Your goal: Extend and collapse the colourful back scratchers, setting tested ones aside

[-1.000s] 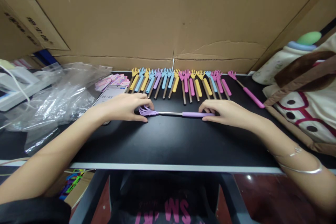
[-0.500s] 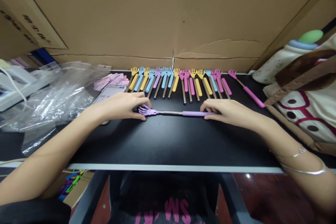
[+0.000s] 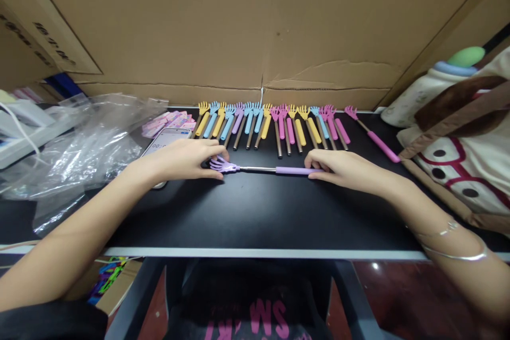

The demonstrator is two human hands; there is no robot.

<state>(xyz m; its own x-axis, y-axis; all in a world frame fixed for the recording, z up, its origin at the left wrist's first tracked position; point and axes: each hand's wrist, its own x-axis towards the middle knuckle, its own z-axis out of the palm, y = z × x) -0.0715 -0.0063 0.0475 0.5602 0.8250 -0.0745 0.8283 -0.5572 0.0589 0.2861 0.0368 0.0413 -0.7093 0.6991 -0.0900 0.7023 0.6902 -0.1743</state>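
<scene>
A purple telescopic back scratcher (image 3: 258, 169) lies extended across the black table (image 3: 255, 218). My left hand (image 3: 187, 159) is closed on its claw head at the left end. My right hand (image 3: 342, 167) pinches the purple handle at the right end. Behind them runs a row of several collapsed scratchers (image 3: 271, 125) in yellow, blue, purple and pink. One extended pink scratcher (image 3: 372, 134) lies apart at the right of the row.
A phone (image 3: 165, 141) with a timer lies by my left hand, pink packets (image 3: 169, 121) behind it. Crumpled clear plastic bags (image 3: 83, 149) cover the left. Cardboard (image 3: 255, 26) walls the back. A patterned bag (image 3: 458, 138) stands at the right.
The scratcher is slightly shorter: my right hand has slid a little to the left along with the handle, while my left hand stays on the claw head.
</scene>
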